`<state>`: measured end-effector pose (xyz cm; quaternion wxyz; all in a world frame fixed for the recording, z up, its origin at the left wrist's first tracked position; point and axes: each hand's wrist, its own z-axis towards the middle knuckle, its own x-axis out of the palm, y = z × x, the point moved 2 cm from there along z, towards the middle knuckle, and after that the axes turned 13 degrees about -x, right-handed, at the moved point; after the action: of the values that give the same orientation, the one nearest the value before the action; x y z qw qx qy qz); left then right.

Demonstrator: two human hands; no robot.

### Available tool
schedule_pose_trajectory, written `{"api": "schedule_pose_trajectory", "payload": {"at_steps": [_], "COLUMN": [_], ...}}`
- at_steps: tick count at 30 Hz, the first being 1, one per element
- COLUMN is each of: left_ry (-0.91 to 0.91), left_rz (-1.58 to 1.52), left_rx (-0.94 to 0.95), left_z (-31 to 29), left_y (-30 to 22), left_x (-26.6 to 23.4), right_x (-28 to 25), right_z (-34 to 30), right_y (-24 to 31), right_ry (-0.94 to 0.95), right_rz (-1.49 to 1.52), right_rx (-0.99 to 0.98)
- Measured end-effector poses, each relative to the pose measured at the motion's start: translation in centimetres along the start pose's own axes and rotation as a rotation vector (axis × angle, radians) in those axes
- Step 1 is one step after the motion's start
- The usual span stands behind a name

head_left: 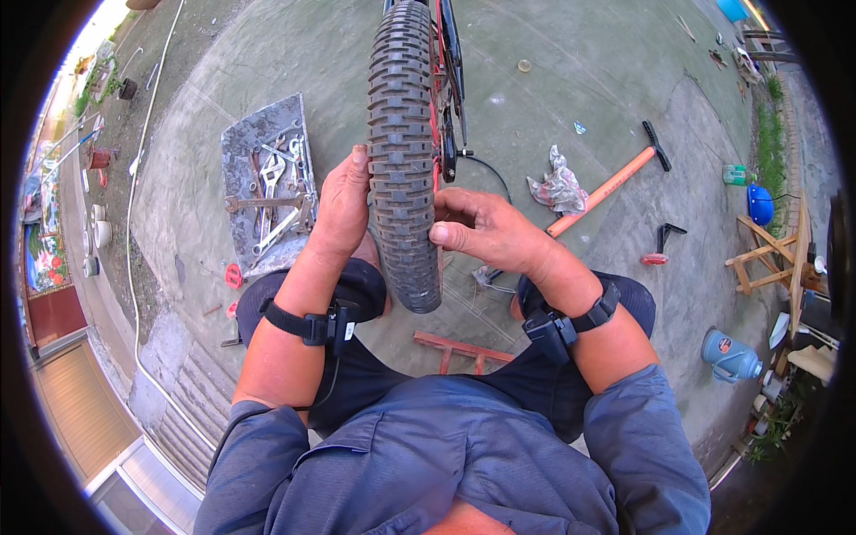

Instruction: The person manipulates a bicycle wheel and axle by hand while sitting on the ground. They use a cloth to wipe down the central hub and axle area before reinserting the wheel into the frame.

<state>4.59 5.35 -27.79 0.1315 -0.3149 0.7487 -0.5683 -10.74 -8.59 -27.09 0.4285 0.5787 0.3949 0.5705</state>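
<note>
A knobby black bicycle tire (401, 160) stands upright in front of me, between my knees, with red and black frame parts (437, 98) just to its right. My left hand (342, 207) grips the tire's left side, its upper digit lying along the tread edge and its other fingers mostly hidden. On the opposite side, my right hand (490, 230) is closed on the tire. Its thumb presses near the tread, while the curled fingers reach in beside the wheel and are partly hidden. A thin black cable (492, 169) curves out beyond the right hand.
At left lies a grey metal tray (281, 111) with several wrenches (266, 203). To the right are a crumpled rag (559, 185), an orange hand pump (611, 187) and a black-and-red part (660, 245). A red metal bar (459, 345) sits between my legs; a blue jug (731, 357) stands farther right.
</note>
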Motion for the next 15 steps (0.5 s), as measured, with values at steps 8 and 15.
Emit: {"api": "schedule_pose_trajectory", "payload": {"at_steps": [8,15], "left_ry": [0.010,0.015], "left_rz": [0.004,-0.005], "left_rx": [0.010,0.007], "left_z": [-0.16,-0.05], "left_y": [-0.24,-0.02], "left_x": [0.21,0.03], "right_x": [-0.14,-0.12], "right_z": [0.07,0.13], "right_y": [-0.37,-0.20], "right_ry": [-0.002,-0.005], "right_rz": [-0.016,-0.018], "right_rx": [-0.003,-0.006]}}
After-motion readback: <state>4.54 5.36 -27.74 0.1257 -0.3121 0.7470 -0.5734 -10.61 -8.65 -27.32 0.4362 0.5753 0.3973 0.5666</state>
